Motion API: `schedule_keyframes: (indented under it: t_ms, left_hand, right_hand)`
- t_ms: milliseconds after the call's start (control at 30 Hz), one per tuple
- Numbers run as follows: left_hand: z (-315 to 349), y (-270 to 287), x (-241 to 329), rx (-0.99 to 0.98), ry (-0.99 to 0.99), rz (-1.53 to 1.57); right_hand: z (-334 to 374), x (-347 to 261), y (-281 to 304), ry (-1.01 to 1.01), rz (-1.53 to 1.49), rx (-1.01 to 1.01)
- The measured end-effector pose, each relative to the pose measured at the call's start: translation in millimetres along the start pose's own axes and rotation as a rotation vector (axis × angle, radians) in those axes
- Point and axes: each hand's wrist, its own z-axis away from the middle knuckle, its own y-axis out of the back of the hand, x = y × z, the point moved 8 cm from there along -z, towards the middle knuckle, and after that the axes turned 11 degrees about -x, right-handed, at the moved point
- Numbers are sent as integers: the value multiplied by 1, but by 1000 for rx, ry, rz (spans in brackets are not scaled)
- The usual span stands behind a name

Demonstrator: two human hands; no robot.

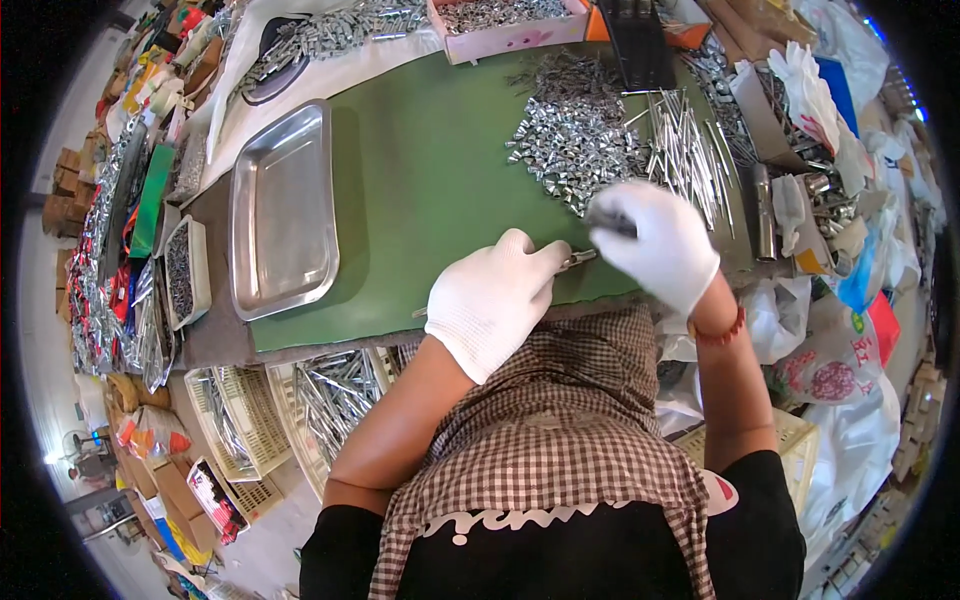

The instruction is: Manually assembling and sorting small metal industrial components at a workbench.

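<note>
"What's the left hand (495,300) doing?"
"Squeezing a shiny metal piece (578,259), near the close edge of the green mat (420,180)."
"And the right hand (662,245)?"
"Gripping a dark thing (614,223), too blurry to name. Past it, little silver bits (570,150). Farthest, a pink box (515,40)."

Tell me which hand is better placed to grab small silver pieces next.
Probably the right hand: it is nearer the small silver pieces, though it holds a dark, blurred object. The left hand is farther off, holding a metal piece.
</note>
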Motion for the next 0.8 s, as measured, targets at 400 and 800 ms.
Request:
schedule_keyframes:
  t_ms: [400, 800]
  left_hand:
    - [5, 1, 1, -13, 8, 46]
    - [-4, 3, -4, -36, 29, 18]
  right_hand:
    - [30, -6, -32, -69, -24, 166]
    - [5, 15, -2, -251, 143, 299]
